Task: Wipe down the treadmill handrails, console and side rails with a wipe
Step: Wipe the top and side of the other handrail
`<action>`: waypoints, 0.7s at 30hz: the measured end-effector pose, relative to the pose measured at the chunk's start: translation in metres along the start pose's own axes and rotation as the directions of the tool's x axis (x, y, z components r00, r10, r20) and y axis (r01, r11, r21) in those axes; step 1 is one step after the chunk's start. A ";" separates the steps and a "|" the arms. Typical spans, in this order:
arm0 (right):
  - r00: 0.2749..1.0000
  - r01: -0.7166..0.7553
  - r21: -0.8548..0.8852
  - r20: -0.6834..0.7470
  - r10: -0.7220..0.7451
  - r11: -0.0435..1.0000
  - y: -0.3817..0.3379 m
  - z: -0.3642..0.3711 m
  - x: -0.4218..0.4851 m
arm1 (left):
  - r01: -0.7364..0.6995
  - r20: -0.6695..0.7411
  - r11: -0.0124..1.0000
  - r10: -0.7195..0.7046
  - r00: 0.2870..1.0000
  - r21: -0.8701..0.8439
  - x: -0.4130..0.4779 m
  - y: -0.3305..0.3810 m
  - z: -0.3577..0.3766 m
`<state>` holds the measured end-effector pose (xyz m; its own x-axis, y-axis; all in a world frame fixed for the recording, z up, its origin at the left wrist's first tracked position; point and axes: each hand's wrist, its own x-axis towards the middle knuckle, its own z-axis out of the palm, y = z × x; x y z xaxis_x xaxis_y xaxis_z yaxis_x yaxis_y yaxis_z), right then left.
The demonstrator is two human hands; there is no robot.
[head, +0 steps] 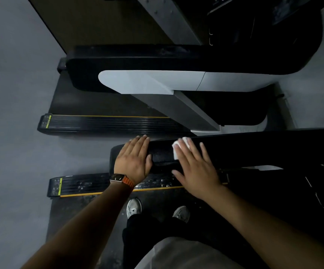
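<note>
A wide black treadmill handrail [161, 156] runs across the middle of the view. My left hand [133, 159], with an orange-strapped watch on the wrist, rests flat on its left end with straight fingers. My right hand [195, 167] lies flat on the rail further right and presses a white wipe [176, 150] against it; only the wipe's left edge and top corner show past the fingers. Below the rail lies a black side rail [83, 184] with a yellow edge, wet-looking streaks on it.
A second treadmill stands beyond, with its black handrail [157, 61], white-grey upright [186, 105] and side rail [103, 123]. A dark console [273, 20] is at top right. My shoes [134, 207] stand on the dark belt. Grey floor spreads at the left.
</note>
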<state>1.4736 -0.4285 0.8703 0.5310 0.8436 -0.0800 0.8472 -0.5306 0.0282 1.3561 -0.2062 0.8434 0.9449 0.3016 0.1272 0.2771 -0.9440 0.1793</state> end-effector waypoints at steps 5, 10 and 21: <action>0.996 0.083 0.007 0.040 -0.083 0.997 0.014 -0.010 0.019 | 0.013 0.010 1.000 -0.013 1.000 -0.001 0.001 0.001 -0.001; 0.993 -0.119 0.031 -0.021 0.120 0.992 0.045 -0.007 -0.003 | 0.014 -0.001 1.000 -0.014 1.000 0.007 0.002 0.002 -0.001; 0.999 0.018 -0.101 -0.033 -0.021 0.995 0.042 0.008 -0.029 | 0.014 -0.004 0.999 -0.013 1.000 0.030 0.001 0.002 0.000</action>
<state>1.4943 -0.4757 0.8663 0.5130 0.8570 -0.0480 0.8542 -0.5042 0.1268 1.3576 -0.2075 0.8435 0.9404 0.3148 0.1289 0.2951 -0.9434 0.1512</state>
